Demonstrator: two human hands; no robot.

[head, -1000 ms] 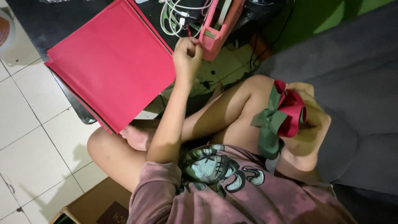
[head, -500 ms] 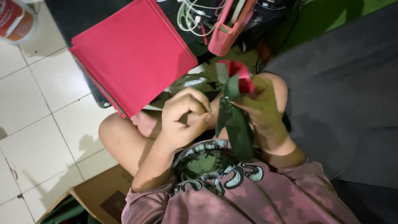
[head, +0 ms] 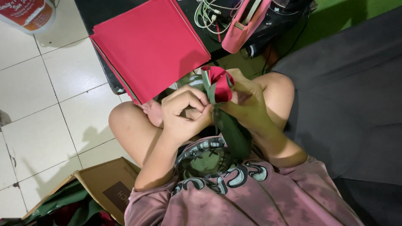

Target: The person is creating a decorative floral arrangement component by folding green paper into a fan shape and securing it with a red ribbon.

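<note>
The person sat with knees drawn up, and a red paper flower (head: pixel 219 83) with a green strip around it was held just above the lap, below the lower corner of the stack of red sheets (head: pixel 153 46). The left hand (head: pixel 186 113) was curled closed, its fingertips pinching the green wrap at the base of the flower. The right hand (head: pixel 247 102) was wrapped around the flower from the other side, gripping it, with dark green leaf paper (head: pixel 232 132) hanging down from the flower toward the pink shirt (head: pixel 251 196). Beyond the red sheets, on a dark surface, lay a pink tape dispenser (head: pixel 243 25) beside a bundle of white cables (head: pixel 211 10). Well below the sheets, near the person's left elbow, stood an open cardboard box (head: pixel 104 184) on the white tiled floor (head: pixel 37 109).
</note>
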